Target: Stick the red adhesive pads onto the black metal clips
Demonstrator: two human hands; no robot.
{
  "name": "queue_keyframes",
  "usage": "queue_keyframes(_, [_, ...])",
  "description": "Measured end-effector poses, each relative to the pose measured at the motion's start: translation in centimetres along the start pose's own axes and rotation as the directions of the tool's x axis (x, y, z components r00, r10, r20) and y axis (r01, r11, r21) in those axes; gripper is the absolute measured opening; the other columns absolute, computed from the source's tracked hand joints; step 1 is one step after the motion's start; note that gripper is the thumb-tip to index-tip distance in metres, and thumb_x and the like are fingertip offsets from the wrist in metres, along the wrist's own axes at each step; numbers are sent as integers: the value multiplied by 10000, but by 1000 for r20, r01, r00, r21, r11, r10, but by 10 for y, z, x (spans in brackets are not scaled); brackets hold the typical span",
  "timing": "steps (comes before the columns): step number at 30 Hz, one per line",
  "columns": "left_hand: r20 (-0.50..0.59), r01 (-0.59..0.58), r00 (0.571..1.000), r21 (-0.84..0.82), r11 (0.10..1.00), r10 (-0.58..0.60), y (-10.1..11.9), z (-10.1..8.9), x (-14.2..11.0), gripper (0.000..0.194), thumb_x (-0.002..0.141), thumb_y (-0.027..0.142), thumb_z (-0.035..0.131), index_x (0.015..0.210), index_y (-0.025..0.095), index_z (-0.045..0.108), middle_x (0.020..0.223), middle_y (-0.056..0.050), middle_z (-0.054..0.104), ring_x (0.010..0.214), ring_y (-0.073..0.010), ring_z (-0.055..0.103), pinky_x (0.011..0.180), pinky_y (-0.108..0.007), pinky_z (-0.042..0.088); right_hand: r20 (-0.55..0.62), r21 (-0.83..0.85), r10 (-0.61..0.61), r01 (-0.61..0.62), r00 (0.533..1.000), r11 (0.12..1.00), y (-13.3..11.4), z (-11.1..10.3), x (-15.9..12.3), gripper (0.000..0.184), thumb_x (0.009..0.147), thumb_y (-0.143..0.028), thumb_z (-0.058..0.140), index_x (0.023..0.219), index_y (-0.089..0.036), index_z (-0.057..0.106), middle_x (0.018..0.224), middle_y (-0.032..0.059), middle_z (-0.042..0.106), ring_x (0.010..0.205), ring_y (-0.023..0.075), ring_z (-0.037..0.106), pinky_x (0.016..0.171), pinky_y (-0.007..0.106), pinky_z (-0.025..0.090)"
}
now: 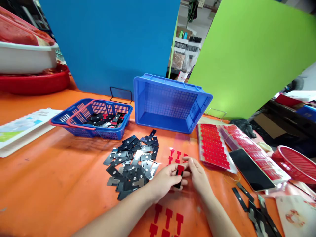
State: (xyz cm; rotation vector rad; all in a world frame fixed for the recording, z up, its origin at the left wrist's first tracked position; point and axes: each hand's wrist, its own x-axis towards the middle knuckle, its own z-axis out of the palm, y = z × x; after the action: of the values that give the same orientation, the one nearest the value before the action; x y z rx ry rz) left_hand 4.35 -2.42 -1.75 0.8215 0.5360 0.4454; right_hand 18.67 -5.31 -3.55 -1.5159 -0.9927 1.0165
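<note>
The black plate (178,185), a red T piece (180,169) on it, is pinched by the left hand (163,181), well in from the orange surface's (74,174) far edge; whether it is gripped by the right hand (197,173) cannot be told. The piece could be skewed (or creased) if the plate is tilted.

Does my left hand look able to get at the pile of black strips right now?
Probably yes: the pile lies beside your left hand with nothing visible between them, though that hand would likely need to free itself of the black strip it holds.
</note>
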Motion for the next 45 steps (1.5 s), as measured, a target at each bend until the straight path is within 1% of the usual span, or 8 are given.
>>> queue_keyframes(6, [-274,-267,933,-97,959,232,39,-28,-12,198,705,285,565,864,202,481,720,31,478,569,-53,464,556,-183,360,135,-442,-191,232,972,867,6,-1,-2,235,791,-353,449,938,-228,584,943,54,626,894,233,565,795,390,426])
queue_keyframes(10, [-411,-208,820,434,877,398,69,-49,-28,228,716,373,527,848,193,481,589,59,386,482,-63,372,475,-187,290,360,-560,-255,427,897,710,3,-1,-6,292,816,-239,411,1080,-264,534,1146,29,543,1082,210,457,929,397,329])
queue_keyframes(14, [-312,174,884,911,374,348,66,-57,-35,261,708,426,487,815,197,551,686,-4,541,630,-152,495,543,-235,318,410,-576,-303,502,860,645,-2,1,-6,300,824,-196,391,1080,-263,534,1142,22,547,1090,195,451,941,386,321])
queue_keyframes(16, [-315,293,908,949,119,277,58,-56,-34,268,697,436,489,839,221,560,746,-24,590,703,-197,530,570,-253,320,387,-605,-329,507,861,614,-3,1,-6,294,818,-186,397,1066,-248,542,1103,37,567,1049,195,478,906,368,356])
queue_keyframes(19, [-311,338,919,938,-80,242,51,-54,-29,279,665,402,530,894,245,542,811,-32,618,768,-236,553,587,-266,324,368,-659,-323,490,872,571,-1,-2,-4,276,823,-209,394,1040,-240,562,1109,42,565,1048,207,479,904,385,355])
queue_keyframes(27, [-170,170,985,985,20,-1,68,-67,-26,408,667,332,523,1067,281,462,842,-4,612,663,-182,574,566,-239,363,301,-716,-249,390,921,579,9,-23,4,307,838,-198,351,1046,-257,569,1191,22,521,1129,213,428,962,450,272])
queue_keyframes(39, [-56,50,996,996,-80,-76,84,-70,-18,516,533,342,640,1029,269,515,949,-8,597,813,-210,551,621,-246,366,291,-717,-290,409,912,565,14,-22,5,311,820,-197,383,1063,-252,568,1179,27,529,1123,229,429,952,442,297])
queue_keyframes(45, [-86,65,989,983,-171,-118,84,-73,-19,488,464,398,678,914,253,558,818,-5,607,681,-198,539,516,-233,324,310,-723,-308,434,899,538,14,-21,4,306,824,-226,379,1065,-250,567,1171,30,535,1107,228,445,937,439,318])
